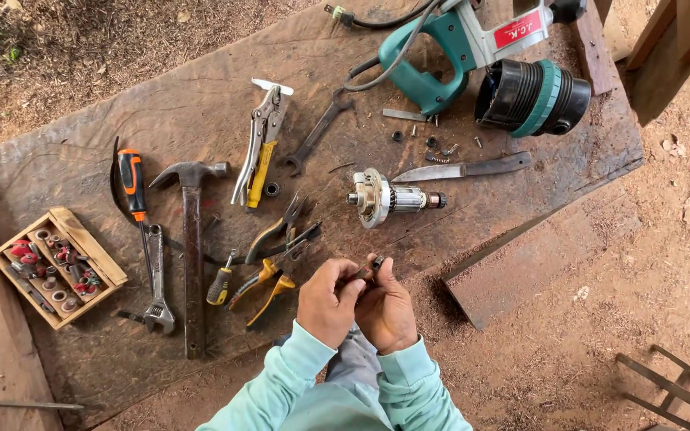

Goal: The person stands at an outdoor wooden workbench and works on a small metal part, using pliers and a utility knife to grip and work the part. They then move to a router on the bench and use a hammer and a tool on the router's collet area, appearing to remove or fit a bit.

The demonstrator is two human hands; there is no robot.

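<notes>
Both hands meet at frame bottom-centre, mint-green sleeves below. L hand (327,301) and R hand (386,310) are pressed together, fingertips pinching one small dark metal part (370,268) between them; each grip is narrow, closed on that part. Part sits just above the near edge of the bench (521,199), a worn dark wooden board over dirt ground.

Just L of the hands: yellow-handled pliers (269,286), a second pair of pliers (277,231) w/ dark grips, small yellow-and-black screwdriver (220,285). Further L: steel hammer (192,255) lying lengthwise, adjustable wrench (156,287), orange-and-black screwdriver (132,183). Far L: open wooden box (81,239) w/ compartments of small red and grey bits.

Above the hands, mid-bench: motor armature (389,199) w/ silver end plate, lying on its side. Knife (461,169) just beyond it, blade pointing L. Locking pliers (259,144) and open-end spanner (317,130) up-left of that. Small screws and springs (439,149) scattered near the knife.

Top R: teal power tool body (441,56) w/ cable, and its black-and-teal front housing (533,97) lying detached, just beside it.
</notes>
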